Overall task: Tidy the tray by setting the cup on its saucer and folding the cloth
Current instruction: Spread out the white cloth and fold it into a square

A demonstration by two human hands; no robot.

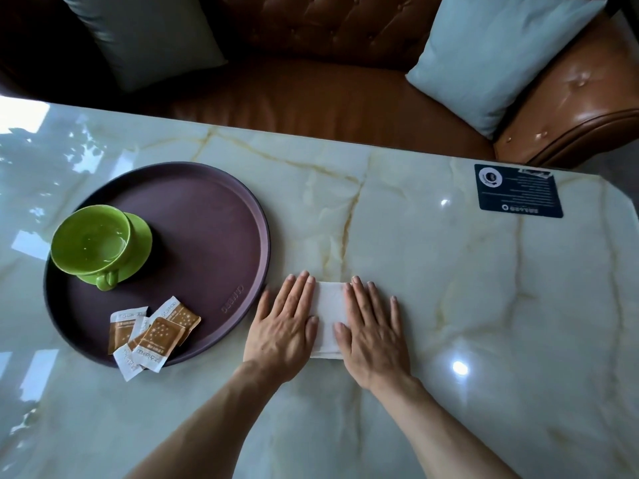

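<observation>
White cloth (pixel 328 319) lies folded on the table (pixel 449 271), just right of the tray (pixel 242 209), long axis near-to-far. Left hand (pixel 281 326) and right hand (pixel 371 335) press flat, fingers together, on its sides. Cup (pixel 91 238) sits on saucer (pixel 140 242).

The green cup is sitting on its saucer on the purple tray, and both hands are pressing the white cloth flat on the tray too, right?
Not quite. The head view shows the left hand and right hand pressing the white cloth flat on the marble table, beside the purple tray, not on it. The green cup does sit on its saucer on the tray.
</observation>
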